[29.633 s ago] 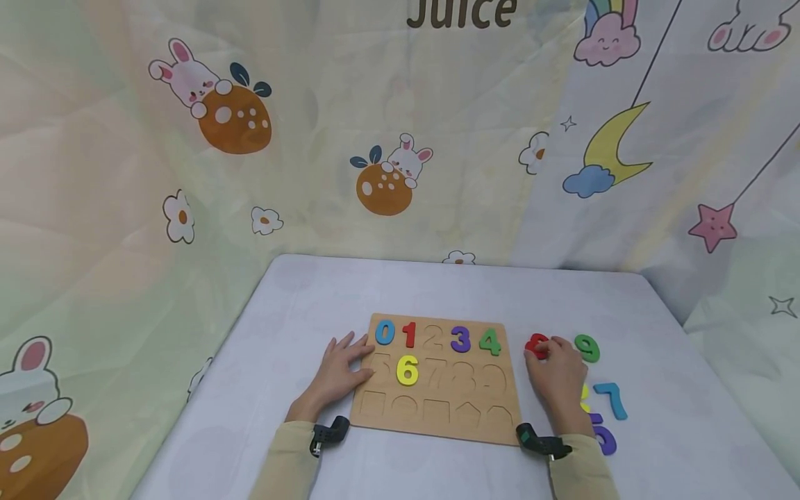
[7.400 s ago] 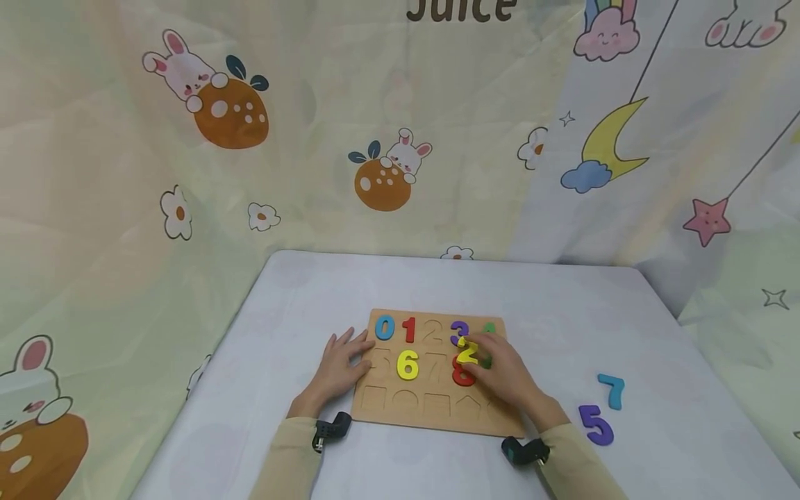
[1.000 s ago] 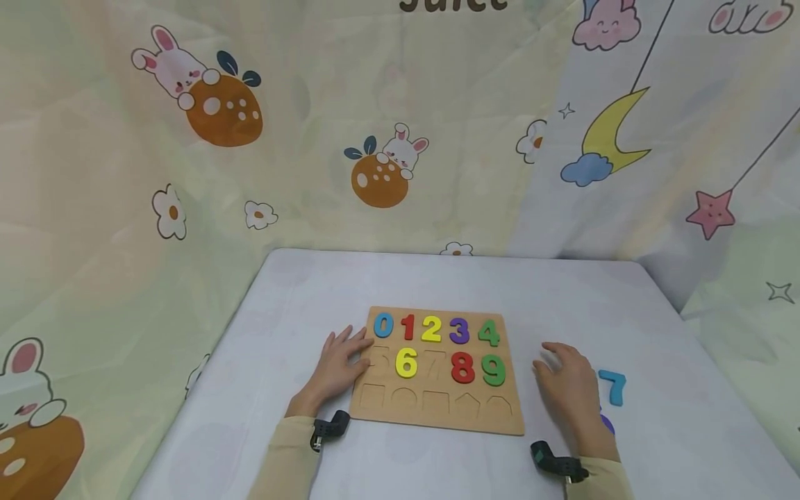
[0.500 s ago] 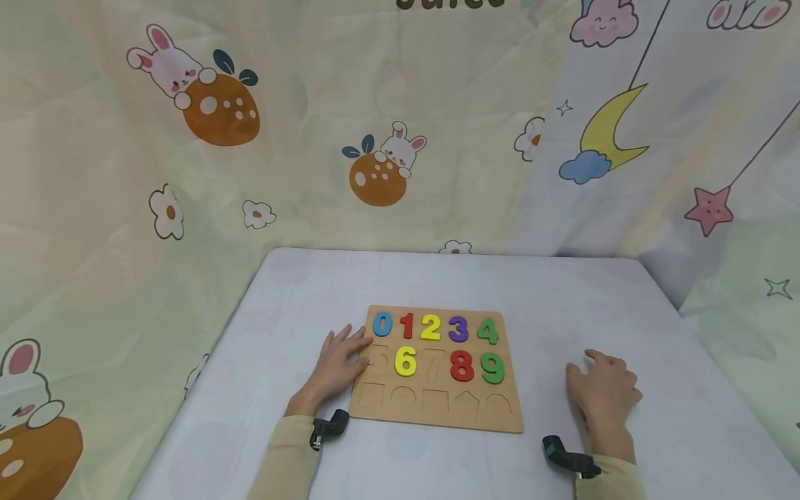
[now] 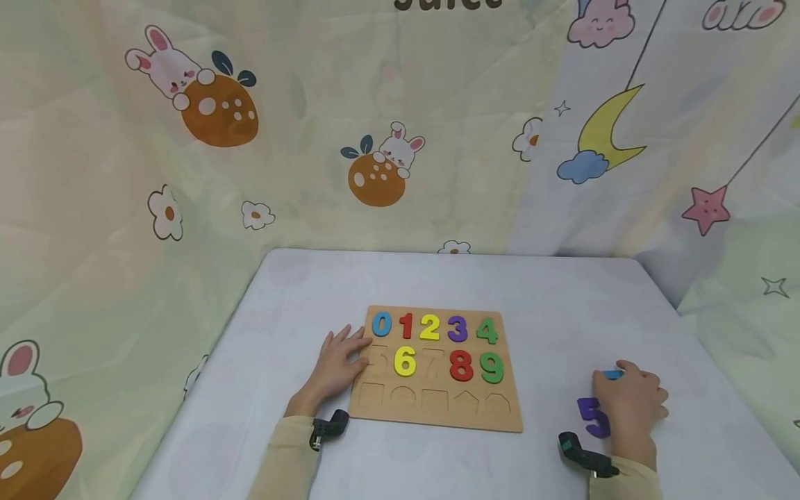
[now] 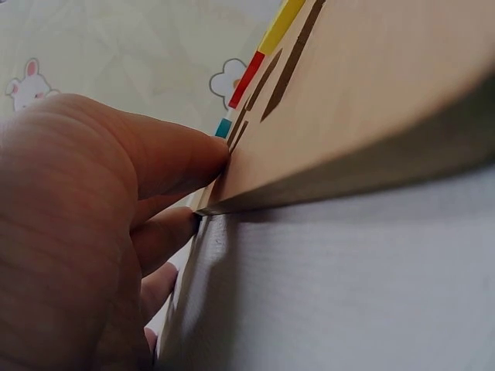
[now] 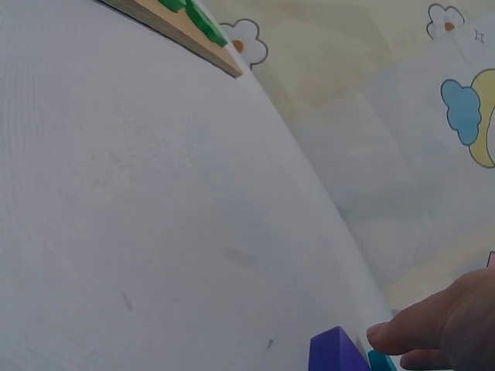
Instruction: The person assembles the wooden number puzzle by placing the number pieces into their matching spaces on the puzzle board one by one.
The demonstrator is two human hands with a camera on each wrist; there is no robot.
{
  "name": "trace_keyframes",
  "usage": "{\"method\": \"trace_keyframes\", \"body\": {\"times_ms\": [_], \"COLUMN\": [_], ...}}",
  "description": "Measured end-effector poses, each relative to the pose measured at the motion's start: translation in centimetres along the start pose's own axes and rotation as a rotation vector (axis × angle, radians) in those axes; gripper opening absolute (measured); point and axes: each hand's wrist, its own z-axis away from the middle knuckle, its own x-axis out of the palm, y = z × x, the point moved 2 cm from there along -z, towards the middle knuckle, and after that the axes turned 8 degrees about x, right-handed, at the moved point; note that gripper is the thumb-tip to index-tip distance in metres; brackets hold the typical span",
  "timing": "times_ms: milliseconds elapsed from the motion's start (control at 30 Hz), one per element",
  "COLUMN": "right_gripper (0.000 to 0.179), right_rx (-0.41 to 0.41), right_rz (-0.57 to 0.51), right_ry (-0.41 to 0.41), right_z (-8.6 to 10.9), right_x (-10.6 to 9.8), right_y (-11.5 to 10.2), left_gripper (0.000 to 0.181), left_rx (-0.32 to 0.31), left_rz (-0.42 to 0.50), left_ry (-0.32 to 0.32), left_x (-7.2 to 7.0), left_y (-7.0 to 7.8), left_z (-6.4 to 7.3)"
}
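My right hand (image 5: pixel 631 403) pinches a blue number 7 (image 5: pixel 614 374) between thumb and fingers at the table's right; the hand covers most of it. Just left of that hand lies a purple number 5 (image 5: pixel 594 417), also seen low in the right wrist view as a purple block (image 7: pixel 334 353). My left hand (image 5: pixel 332 364) rests on the left edge of a wooden number board (image 5: pixel 437 417), fingers extended. In the left wrist view its thumb (image 6: pixel 182 154) touches the board. Numbers 0 to 4 fill the top row; 6, 8 (image 5: pixel 461 366) and 9 (image 5: pixel 492 368) sit below.
The 5 recess (image 5: pixel 378 355) and 7 recess (image 5: pixel 432 361) show bare wood. Along the bottom row run several outlined shapes. A white-covered table (image 5: pixel 300 285) carries everything, with a printed cloth (image 5: pixel 300 173) behind and at the sides.
Over the last second my right hand has moved right, from beside the board to the blue 7. Earlier, the 2, 8 and 9 went into the board. The left hand stays put.
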Motion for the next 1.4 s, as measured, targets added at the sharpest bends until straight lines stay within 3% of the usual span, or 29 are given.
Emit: {"method": "trace_keyframes", "body": {"times_ms": [600,1100,1400], "right_gripper": [0.066,0.065,0.063], "right_rx": [-0.215,-0.203,-0.283], "right_rz": [-0.077,-0.054,-0.042], "right_ry": [-0.043,-0.032,0.010], "right_z": [1.6,1.3,2.2], "right_x": [1.8,1.3,2.0], "right_y": [-2.7,-2.0,-2.8], "left_gripper": [0.039,0.040,0.040], "left_rx": [-0.004,-0.003,0.003], "left_rz": [-0.001,0.002,-0.007], "left_ry": [0.005,0.003,0.009], "left_x": [-0.1,0.1,0.1], "left_y": [0.1,0.0,0.0], "left_z": [0.0,0.0,0.0]}}
